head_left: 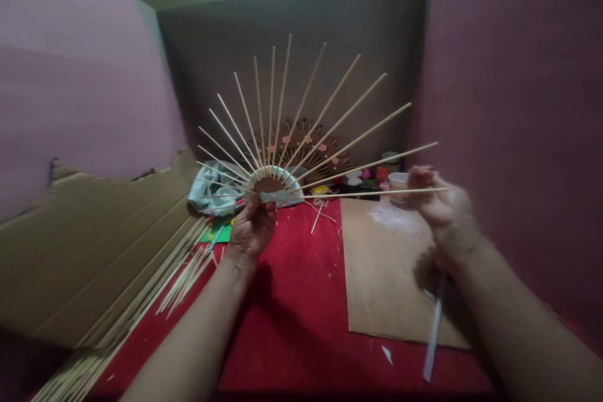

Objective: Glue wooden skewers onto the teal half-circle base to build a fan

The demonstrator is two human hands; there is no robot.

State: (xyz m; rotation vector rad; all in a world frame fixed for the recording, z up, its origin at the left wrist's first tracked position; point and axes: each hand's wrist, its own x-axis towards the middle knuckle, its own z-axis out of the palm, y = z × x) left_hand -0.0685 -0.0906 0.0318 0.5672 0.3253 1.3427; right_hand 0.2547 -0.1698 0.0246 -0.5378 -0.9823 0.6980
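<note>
A fan of thin wooden sticks (339,85) spreads out from a half-round base (269,183) with a pale rim and brown middle. My left hand (254,229) grips the base at its lower edge, thumb in front, and holds it up above the table. At the outer end of the lowest right-hand stick (362,193) is my right hand (440,204), its fingers curled around the stick; they are a little blurred. Behind the held fan stands a finished-looking brown sunburst piece (306,138) with pink flowers, partly hidden by the sticks.
A red cloth (301,301) covers the table. On the right lie a brown board (377,276) with a white smear, a white cup (399,183) and a clear strip (434,333). Loose sticks (186,279), cardboard (103,245) and a pale cloth bundle (214,185) are at left.
</note>
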